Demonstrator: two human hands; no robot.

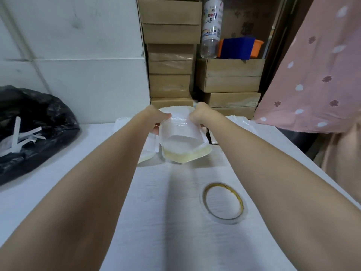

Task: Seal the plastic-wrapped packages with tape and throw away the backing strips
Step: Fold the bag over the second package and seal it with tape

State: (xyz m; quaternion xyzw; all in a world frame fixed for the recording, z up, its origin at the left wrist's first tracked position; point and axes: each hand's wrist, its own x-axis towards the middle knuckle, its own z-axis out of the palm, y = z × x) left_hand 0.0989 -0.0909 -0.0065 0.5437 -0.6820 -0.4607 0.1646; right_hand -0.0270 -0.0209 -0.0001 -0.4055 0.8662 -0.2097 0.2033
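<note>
A package [181, 141] is sitting mid-bench [166, 222], with the left hand [156, 118] and right hand [197, 114] gripping its top from either side. A tape roll [223, 204] is lying nearer, to the right. A bin bag [33, 130] holding backing strips [21, 137] is resting at the left, and boxes [170, 55] are standing stacked behind the bench.

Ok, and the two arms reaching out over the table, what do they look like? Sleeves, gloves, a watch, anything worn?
Both forearms are bare from the bottom edge of the picture to the wrist: no sleeves show. The left hand and right hand wear no gloves. No watch, bracelet or ring shows on what is visible, and no markings. The fingers are mostly hidden behind the hands and the plastic, so rings there cannot be ruled out.
</note>
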